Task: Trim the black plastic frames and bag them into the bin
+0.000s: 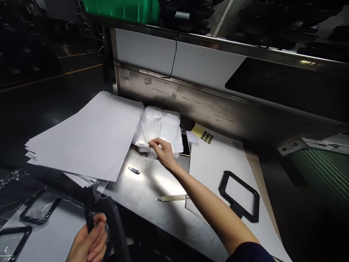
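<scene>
My right hand point(164, 153) reaches across the steel table, thumb and forefinger pinched on the near edge of a clear plastic bag point(151, 152). That bag belongs to a tied stack of plastic bags point(159, 125). Low in the view, my left hand point(89, 242) is wrapped round a black plastic frame point(116, 223), seen nearly edge-on and partly hidden by the fingers. A similar black frame point(255, 207) with a short stem lies flat on white sheets point(208, 171) at the right. More black frames point(40, 207) in clear wrapping rest at the lower left.
A pile of white paper point(89, 138) covers the table's left side. A craft knife point(173, 198) and a small dark blade-like piece point(134, 170) lie on the steel. A phone point(185, 145) and a yellow sticker sheet point(203, 133) are beside the bags. Overhead, a shelf holds a green bin point(122, 10).
</scene>
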A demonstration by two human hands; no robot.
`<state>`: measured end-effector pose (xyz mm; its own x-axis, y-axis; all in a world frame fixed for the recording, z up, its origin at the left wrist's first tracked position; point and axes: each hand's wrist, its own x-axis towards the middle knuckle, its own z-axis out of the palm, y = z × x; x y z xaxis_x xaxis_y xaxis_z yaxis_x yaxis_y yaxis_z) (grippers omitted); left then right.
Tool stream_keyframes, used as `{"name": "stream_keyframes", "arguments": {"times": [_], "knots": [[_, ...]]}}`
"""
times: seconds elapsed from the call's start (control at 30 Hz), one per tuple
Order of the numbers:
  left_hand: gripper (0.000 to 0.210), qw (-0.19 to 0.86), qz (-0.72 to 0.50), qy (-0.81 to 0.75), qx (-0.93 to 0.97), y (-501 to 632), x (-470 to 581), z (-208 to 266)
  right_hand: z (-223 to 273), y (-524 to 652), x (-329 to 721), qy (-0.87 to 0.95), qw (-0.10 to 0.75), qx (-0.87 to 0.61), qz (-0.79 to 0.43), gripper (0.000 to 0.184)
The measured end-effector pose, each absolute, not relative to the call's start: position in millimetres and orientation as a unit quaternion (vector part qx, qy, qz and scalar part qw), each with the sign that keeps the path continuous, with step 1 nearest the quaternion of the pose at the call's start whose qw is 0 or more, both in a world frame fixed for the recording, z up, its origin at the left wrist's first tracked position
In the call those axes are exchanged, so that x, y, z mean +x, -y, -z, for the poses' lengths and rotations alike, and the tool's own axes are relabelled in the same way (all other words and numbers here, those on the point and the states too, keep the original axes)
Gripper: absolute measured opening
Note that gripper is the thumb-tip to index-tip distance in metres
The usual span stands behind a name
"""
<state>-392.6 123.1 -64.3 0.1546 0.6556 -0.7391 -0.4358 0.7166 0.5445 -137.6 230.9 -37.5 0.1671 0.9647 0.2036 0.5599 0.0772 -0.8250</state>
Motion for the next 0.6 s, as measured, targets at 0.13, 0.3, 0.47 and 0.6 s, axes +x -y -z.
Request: {"name": "stream_keyframes", "arguments": {"times": [0.13,0.3,0.47,0.6], "knots": [[0.041,0.777,-0.370,-0.467,0.205,-122,-374,45,20,-165,-191,0.635,0.411,-0.530,-0.383,0.016],[0.022,0.758,-0.357,-0.483,0.253,-103,-369,42,23,-102,-228,0.577,0.368,-0.447,-0.576,0.018],[0.023,0.740,-0.350,-0.517,0.250,-78,-384,48,48,-89,-229,0.389,0.428,-0.432,-0.692,0.024],[0.020,0.710,-0.370,-0.556,0.226,-60,-416,58,63,-92,-219,0.303,0.474,-0.430,-0.706,0.036]]}}
